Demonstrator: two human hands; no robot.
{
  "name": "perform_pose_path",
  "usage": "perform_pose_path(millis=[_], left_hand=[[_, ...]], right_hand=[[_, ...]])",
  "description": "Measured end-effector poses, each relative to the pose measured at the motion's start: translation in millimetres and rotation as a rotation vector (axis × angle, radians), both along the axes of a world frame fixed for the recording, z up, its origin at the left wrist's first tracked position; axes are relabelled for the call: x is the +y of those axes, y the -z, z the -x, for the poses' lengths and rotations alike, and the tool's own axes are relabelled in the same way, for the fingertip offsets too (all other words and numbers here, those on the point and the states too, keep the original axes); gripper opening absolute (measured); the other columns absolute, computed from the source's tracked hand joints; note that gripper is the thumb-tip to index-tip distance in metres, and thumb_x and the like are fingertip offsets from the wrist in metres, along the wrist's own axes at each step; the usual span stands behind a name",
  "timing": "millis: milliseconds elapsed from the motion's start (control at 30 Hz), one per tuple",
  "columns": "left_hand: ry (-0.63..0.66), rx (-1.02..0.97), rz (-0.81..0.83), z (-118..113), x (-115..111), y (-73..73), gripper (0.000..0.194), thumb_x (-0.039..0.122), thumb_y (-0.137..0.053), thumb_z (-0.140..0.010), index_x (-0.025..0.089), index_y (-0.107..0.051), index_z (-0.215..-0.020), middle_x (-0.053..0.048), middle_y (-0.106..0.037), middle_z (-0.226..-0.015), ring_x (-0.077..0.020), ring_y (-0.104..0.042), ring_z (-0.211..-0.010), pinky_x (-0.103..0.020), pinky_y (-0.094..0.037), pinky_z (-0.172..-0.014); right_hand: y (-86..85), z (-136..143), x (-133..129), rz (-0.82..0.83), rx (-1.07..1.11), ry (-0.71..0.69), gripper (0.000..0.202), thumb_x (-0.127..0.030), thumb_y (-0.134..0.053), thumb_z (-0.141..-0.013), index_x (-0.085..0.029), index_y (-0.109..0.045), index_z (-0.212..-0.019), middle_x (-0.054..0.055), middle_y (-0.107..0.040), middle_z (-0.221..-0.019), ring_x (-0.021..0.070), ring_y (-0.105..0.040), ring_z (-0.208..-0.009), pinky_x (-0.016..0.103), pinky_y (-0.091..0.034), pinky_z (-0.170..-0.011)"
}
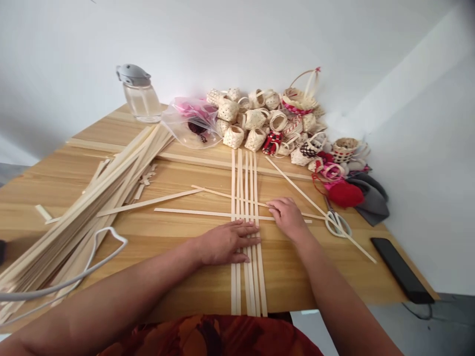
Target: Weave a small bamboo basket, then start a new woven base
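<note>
Several pale bamboo strips (253, 277) lie side by side on the table, running away from me. My left hand (227, 242) rests flat on them, fingers spread, palm down. Just beyond its fingertips, one crosswise strip (193, 212) passes through the lengthwise ones. A second, thinner cross strip (217, 193) slants across a little farther off. My right hand (286, 216) has its fingers closed on this slanting strip, right of the lengthwise set. Its fingertips are partly hidden, and the strip seems to run on past the hand to the right.
A thick bundle of strips (122, 183) and a white cable (92, 257) lie at left. Behind stand a water bottle (141, 99), a plastic bag (189, 128) and several small woven baskets (256, 118). Scissors (338, 223), red yarn (345, 194) and a black phone-like device (401, 269) are at right.
</note>
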State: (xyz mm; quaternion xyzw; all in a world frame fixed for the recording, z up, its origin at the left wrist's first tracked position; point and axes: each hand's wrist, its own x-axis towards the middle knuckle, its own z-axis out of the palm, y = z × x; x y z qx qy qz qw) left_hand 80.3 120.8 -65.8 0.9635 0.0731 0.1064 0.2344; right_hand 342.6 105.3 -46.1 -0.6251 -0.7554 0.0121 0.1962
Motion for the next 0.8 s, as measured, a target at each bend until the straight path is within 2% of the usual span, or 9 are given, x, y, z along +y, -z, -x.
perform_pose_path(millis=[100, 233, 333, 433, 567, 800], left_hand=[[0.006, -0.013, -0.006, -0.5, 0.5, 1.0, 0.059, 0.05, -0.05, -0.096, 0.021, -0.044, -0.148, -0.012, -0.035, -0.158, -0.027, -0.033, -0.146, -0.042, -0.022, -0.123], [0.005, -0.026, -0.001, -0.5, 0.5, 3.0, 0.058, 0.048, -0.05, -0.096, 0.023, -0.044, -0.148, -0.012, -0.036, -0.157, -0.0278, -0.034, -0.146, -0.044, -0.023, -0.122], [0.0, -0.024, 0.0, -0.2, 0.3, 3.7, 0.058, 0.049, -0.049, -0.097, 0.023, -0.044, -0.148, -0.012, -0.036, -0.157, -0.028, -0.034, -0.146, -0.044, -0.024, -0.122], [0.007, -0.021, -0.003, -0.1, 0.2, 2.9, 0.058, 0.049, -0.049, -0.097, 0.022, -0.044, -0.148, -0.012, -0.035, -0.157, -0.0284, -0.034, -0.146, -0.044, -0.024, -0.122], [0.009, 0.007, -0.008, -0.6, 0.1, 0.4, 0.059, 0.05, -0.049, -0.096, 0.021, -0.044, -0.148, -0.012, -0.035, -0.158, -0.0272, -0.034, -0.146, -0.042, -0.021, -0.123], [-0.004, 0.007, 0.002, -0.7, -0.9, 0.2, 0.059, 0.051, -0.048, -0.096, 0.021, -0.045, -0.147, -0.011, -0.033, -0.159, -0.0262, -0.032, -0.147, -0.042, -0.02, -0.124]], right_hand=[[-0.2, -5.1, -3.3, 0.005, -0.001, 0.046, 0.023, -0.013, -0.052, -0.09, -0.019, -0.072, -0.098, 0.008, -0.072, -0.099, 0.0239, -0.059, -0.096, 0.037, -0.046, -0.09], [2.2, 8.8, 3.8, 0.011, 0.016, 0.003, 0.027, -0.009, -0.05, -0.09, -0.02, -0.072, -0.099, 0.006, -0.072, -0.099, 0.0212, -0.059, -0.096, 0.033, -0.046, -0.09], [2.8, 16.6, 7.1, 0.008, 0.03, -0.043, 0.029, -0.01, -0.05, -0.091, -0.022, -0.072, -0.106, 0.005, -0.072, -0.108, 0.02, -0.059, -0.103, 0.033, -0.046, -0.094], [2.8, 10.0, 4.3, -0.023, 0.043, -0.013, 0.029, -0.012, -0.051, -0.091, -0.021, -0.071, -0.11, 0.008, -0.069, -0.117, 0.0222, -0.058, -0.111, 0.038, -0.044, -0.1], [4.0, -2.4, 0.6, -0.043, 0.06, 0.036, 0.023, -0.013, -0.051, -0.09, -0.018, -0.073, -0.097, 0.009, -0.073, -0.102, 0.0242, -0.061, -0.099, 0.04, -0.047, -0.093], [7.9, 8.1, 6.9, -0.055, 0.083, -0.063, 0.029, -0.014, -0.046, -0.091, -0.02, -0.074, -0.097, 0.008, -0.075, -0.1, 0.0238, -0.063, -0.098, 0.039, -0.049, -0.093]])
